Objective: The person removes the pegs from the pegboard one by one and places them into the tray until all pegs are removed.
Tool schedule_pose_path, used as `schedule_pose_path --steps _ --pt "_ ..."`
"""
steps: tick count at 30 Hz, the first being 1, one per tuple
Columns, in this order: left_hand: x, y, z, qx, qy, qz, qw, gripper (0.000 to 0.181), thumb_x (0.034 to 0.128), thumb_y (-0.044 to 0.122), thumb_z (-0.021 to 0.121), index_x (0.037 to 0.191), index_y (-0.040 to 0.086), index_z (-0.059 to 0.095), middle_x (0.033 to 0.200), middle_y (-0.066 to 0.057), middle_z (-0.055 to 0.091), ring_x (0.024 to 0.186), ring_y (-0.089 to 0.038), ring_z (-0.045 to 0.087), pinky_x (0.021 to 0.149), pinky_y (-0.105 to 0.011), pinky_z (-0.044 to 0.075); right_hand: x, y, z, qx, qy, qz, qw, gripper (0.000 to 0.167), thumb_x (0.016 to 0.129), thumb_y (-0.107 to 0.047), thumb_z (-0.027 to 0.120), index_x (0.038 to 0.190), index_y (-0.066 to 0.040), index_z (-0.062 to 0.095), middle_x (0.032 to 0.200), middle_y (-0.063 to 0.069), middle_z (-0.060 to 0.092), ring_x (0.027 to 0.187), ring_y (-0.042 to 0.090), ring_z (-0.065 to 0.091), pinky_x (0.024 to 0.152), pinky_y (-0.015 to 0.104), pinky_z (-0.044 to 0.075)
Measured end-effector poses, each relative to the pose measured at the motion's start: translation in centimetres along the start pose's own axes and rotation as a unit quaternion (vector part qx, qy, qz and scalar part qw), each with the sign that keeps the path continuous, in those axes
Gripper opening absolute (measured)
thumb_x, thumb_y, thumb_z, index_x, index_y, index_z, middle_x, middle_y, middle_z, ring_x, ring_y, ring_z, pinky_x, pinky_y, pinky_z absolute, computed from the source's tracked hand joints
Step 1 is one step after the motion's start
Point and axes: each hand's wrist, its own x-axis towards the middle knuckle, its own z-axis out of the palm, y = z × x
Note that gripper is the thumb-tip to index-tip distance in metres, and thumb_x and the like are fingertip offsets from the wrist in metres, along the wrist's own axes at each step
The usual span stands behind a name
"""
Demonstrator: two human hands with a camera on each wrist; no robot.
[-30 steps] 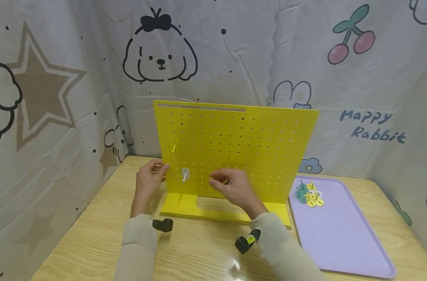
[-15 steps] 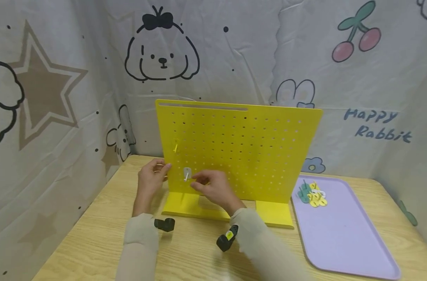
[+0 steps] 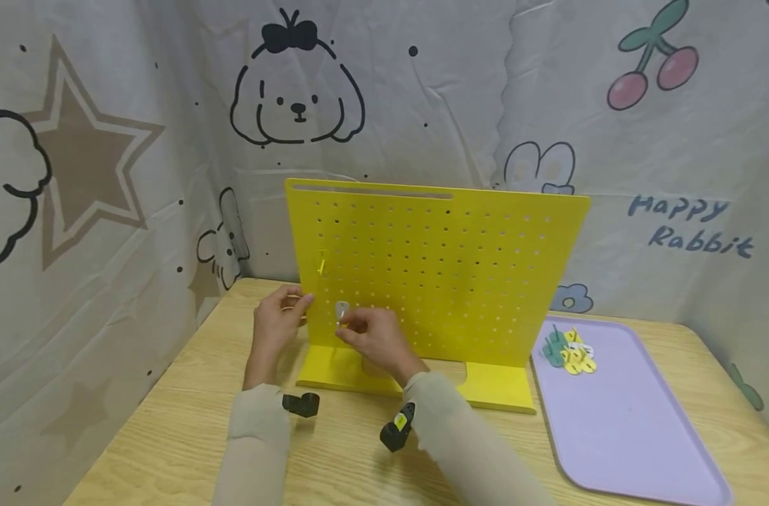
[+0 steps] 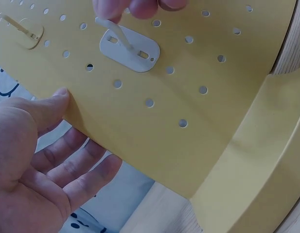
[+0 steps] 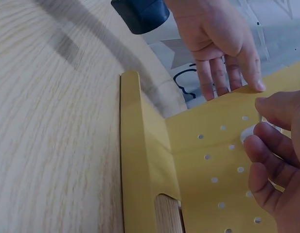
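A yellow pegboard (image 3: 435, 246) stands upright on its base. My left hand (image 3: 277, 316) holds its left edge, thumb on the front face and fingers behind, as the left wrist view also shows. A white peg hook (image 4: 132, 51) with an oval backplate sits low on the board's left side. My right hand (image 3: 375, 337) is at that hook, with thumb and index finger pinching its peg near the tip in the right wrist view. Above it, a yellow peg hook (image 3: 322, 266) is mounted on the board. My right fingers partly hide the white hook in the head view.
A purple tray (image 3: 631, 422) lies to the right of the board, with a small pile of green, yellow and white hooks (image 3: 571, 353) near its far left corner. A patterned curtain (image 3: 448, 91) hangs behind the wooden table (image 3: 188, 422).
My right hand has moved left across the board's front to the white hook. The left hand keeps its place on the board's edge, and the head view has shifted slightly.
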Motion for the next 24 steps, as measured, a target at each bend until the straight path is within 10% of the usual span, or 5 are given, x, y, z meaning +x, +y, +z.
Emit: schedule_pose_path --steps 24 --pt "-0.13 0.38 -0.05 0.010 0.005 0.000 0.9999 0.023 0.0980 0.022 0.068 0.110 0.002 0.064 0.107 -0.020 0.069 0.094 -0.034 0.070 0.077 -0.043 0.062 -0.21 -0.84 0.00 0.004 0.023 -0.014 0.9996 0.014 0.095 -0.014 0.072 0.103 -0.003 0.076 0.093 -0.002 0.072 0.081 0.012 0.064 0.070 0.024 0.058"
